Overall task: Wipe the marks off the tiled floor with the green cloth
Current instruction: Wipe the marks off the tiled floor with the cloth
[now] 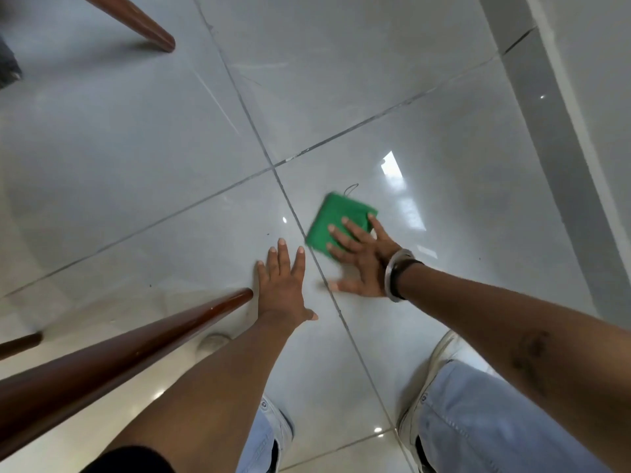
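A folded green cloth lies flat on the glossy grey tiled floor, just right of a grout line. My right hand presses on the cloth's near half with fingers spread; a loose thread sticks out at the cloth's far edge. My left hand rests flat on the tile to the left of the same grout line, fingers apart, holding nothing. A few small dark specks dot the tile near my left hand. Faint scuff streaks show on the far tile.
A brown wooden furniture leg slants in from the lower left and ends beside my left hand. Another leg stands at the top left. A pale wall base runs along the right. My knees in light jeans are at the bottom.
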The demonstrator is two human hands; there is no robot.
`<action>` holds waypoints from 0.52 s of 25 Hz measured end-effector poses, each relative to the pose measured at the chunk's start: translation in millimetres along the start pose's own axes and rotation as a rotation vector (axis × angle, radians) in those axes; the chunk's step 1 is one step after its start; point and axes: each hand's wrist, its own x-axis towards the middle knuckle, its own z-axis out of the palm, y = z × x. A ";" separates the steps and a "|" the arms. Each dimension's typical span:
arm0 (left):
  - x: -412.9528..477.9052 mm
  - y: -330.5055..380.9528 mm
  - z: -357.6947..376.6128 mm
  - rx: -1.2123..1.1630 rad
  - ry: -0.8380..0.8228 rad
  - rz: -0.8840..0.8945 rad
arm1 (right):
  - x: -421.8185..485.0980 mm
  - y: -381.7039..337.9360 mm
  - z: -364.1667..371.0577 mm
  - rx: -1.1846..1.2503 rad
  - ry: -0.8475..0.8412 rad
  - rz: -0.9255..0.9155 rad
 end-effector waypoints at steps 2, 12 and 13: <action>2.6 -3.1 -2.3 0.006 -0.013 0.016 | -6.6 33.2 -6.4 -0.059 -0.010 -0.141; 0.8 -11.9 -5.5 0.003 -0.016 0.054 | -8.4 11.5 7.0 -0.115 -0.005 -0.212; 0.2 -13.6 -5.1 0.003 -0.015 0.061 | -12.9 26.8 10.0 -0.089 0.012 -0.177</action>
